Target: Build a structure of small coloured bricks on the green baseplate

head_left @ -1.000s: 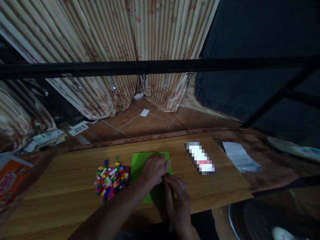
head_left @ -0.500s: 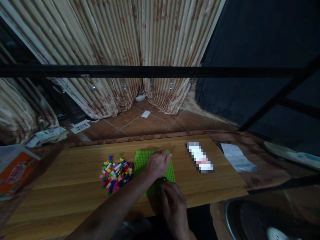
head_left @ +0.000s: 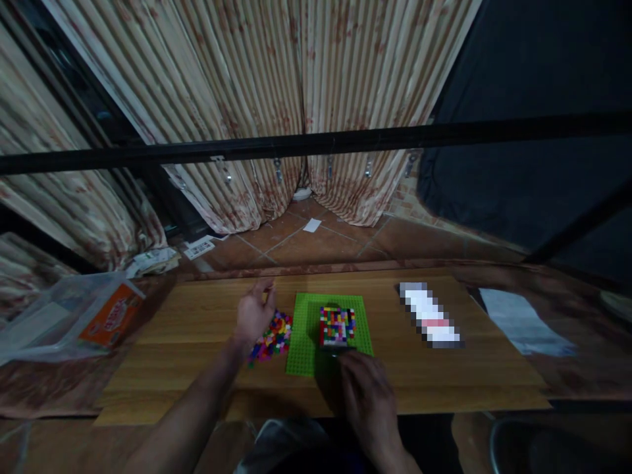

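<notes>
My left hand (head_left: 254, 313) is over the left side of a pile of small coloured bricks (head_left: 277, 339), its thumb apart from the loosely bent fingers, and nothing shows in it. Right of the pile lies a green studded baseplate (head_left: 302, 355). A compact block of multicoloured bricks (head_left: 338, 326) sits on the plate, with mixed colours side by side. My right hand (head_left: 368, 388) is closed at the plate's near right edge, just below the block. Something small, dark and shiny (head_left: 336, 355) shows at its fingertips, too dim to name.
A phone-shaped thing with a blurred screen (head_left: 429, 316) lies on the wooden table (head_left: 197, 329), right of the plate. A clear plastic box with an orange label (head_left: 111, 316) stands at the left. A dark bar (head_left: 276, 146) crosses beyond the table, before curtains.
My left hand has left the baseplate and moved left to the brick pile, uncovering the brick block. My right hand stays near the plate's near edge. The view has shifted left.
</notes>
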A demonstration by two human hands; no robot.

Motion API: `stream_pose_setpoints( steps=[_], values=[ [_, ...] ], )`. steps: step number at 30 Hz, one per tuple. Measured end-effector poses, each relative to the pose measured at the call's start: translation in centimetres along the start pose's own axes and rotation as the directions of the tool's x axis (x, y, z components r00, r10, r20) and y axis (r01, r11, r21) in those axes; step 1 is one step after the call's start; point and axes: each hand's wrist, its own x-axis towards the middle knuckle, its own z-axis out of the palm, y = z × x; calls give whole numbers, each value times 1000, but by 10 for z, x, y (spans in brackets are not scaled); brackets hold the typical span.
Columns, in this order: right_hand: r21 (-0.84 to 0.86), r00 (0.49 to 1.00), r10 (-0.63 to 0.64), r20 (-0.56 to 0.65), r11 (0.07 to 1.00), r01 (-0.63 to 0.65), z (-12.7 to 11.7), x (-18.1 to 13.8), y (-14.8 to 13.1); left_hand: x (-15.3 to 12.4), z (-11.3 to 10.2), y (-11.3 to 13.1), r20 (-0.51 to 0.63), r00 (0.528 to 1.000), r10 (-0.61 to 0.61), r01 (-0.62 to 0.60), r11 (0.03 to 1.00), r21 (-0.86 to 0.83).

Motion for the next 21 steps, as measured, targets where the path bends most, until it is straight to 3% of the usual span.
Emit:
stream_pose_setpoints(
  steps=[2,7,13,21],
  values=[
    [-57,999,-53,11,997,53,3,14,0,3,-15,-38,-82,990,-116,124,987,101],
    [-184,983,-147,113,969,166,20,40,9,5,-34,-105,-27,946,-324,317,901,295],
    [-136,951,-235,202,955,264,25,39,37,13,-22,-138,15,982,-189,166,896,413],
    [-9,907,-314,282,944,330,2,51,65,44,-3,-142,109,990,-86,34,911,411]
  ],
)
